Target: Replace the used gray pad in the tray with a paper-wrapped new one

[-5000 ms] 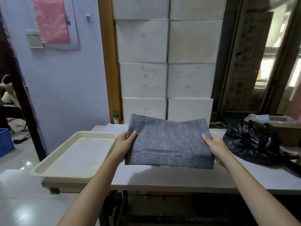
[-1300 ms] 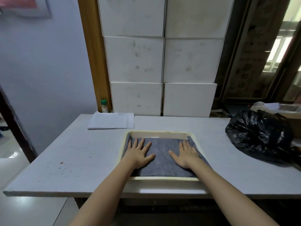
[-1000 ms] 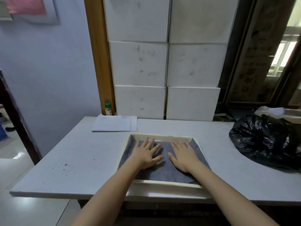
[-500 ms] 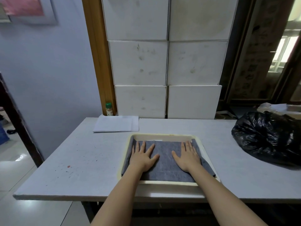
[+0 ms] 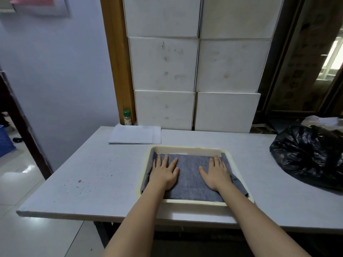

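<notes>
Left hand (image 5: pixel 164 173) and right hand (image 5: pixel 216 173) flat, fingers spread wide, pressing gray pad (image 5: pixel 189 179) down inside tray (image 5: pixel 187 150) on table (image 5: pixel 92 173). Right edge riding up tray wall (could bunch or pop up if let go too soon).

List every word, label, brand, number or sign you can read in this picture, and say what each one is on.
None can be read.
Bottle with green cap, behind the table's far edge: it has a label, too small and blurred to read.
Folded white paper on the table: faint marks, not legible.
Dark panel at right: a pattern, no readable characters.
White boxes, cream tray, gray pad, black bag: no text visible.
</notes>
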`<state>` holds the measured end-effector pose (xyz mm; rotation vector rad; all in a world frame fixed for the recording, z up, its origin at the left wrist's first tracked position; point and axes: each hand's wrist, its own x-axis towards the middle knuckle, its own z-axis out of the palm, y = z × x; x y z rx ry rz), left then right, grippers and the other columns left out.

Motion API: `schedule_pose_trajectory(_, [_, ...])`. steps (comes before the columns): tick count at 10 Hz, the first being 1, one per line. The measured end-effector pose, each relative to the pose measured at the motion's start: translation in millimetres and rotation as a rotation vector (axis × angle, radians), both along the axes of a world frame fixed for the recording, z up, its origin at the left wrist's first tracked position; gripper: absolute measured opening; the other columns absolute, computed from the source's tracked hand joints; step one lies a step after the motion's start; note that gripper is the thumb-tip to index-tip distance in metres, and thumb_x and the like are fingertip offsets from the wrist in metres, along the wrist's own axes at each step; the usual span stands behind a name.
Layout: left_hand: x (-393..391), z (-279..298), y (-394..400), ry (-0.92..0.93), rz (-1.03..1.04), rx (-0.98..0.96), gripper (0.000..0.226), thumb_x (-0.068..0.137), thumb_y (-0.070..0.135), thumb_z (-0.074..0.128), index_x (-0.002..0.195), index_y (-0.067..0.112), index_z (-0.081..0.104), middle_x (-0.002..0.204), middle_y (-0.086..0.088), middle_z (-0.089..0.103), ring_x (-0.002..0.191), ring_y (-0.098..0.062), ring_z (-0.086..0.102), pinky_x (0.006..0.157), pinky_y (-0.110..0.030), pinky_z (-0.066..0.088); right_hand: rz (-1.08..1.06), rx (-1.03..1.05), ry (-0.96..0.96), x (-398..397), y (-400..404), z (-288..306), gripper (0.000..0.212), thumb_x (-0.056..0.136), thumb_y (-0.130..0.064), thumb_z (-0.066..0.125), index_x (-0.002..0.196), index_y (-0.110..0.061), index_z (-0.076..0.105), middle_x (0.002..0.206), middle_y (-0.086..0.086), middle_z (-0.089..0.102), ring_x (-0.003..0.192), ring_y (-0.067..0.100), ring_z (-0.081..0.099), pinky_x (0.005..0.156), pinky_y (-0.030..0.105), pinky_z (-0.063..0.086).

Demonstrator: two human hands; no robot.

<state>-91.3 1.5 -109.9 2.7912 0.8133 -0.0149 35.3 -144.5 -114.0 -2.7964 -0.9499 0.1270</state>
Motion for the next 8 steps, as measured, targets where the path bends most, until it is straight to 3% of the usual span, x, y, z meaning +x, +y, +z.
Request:
schedule_pose_trajectory(6, [6.9, 5.6, 5.8, 0.018, -0.005, 0.013, 0.054, 0.1, 0.046, 0.013, 0.151, 0.032, 0.002, 0.161, -0.005, -0.008, 0.147, -0.03, -0.014, 0.119, -0.044, -0.01, 0.021, -0.001, 0.028, 6.2, 3.3, 8.3, 0.073, 0.097, -0.05, 0.02, 0.149, -0.001, 0.003, 0.158, 0.016, 0.0, 0.147, 0.028, 0.001, 0.12, 0.037, 0.0])
schedule_pose_trajectory(7, [4.7, 4.1, 2.9, 0.035, -0.001, 0.008, 0.054, 0.101, 0.044, 0.014, 0.152, 0.031, 0.004, 0.161, -0.007, -0.007, 0.147, -0.032, -0.012, 0.119, -0.045, -0.008, -0.002, 0.012, 0.043, 2.1, 4.8, 6.5, 0.074, 0.097, -0.051, 0.022, 0.149, 0.0, 0.005, 0.158, 0.016, 0.003, 0.147, 0.028, 0.003, 0.121, 0.037, 0.003])
schedule_pose_trajectory(8, [9.7, 12.0, 5.1, -0.005, 0.026, -0.041, 0.051, 0.102, 0.036, 0.018, 0.151, 0.022, 0.019, 0.16, -0.013, 0.006, 0.147, -0.036, 0.001, 0.12, -0.045, 0.002, -0.025, 0.031, 0.015, 2.1, 7.2, 15.9, 0.071, 0.098, -0.047, 0.024, 0.148, 0.001, 0.01, 0.158, 0.015, 0.008, 0.146, 0.027, 0.008, 0.12, 0.036, 0.007])
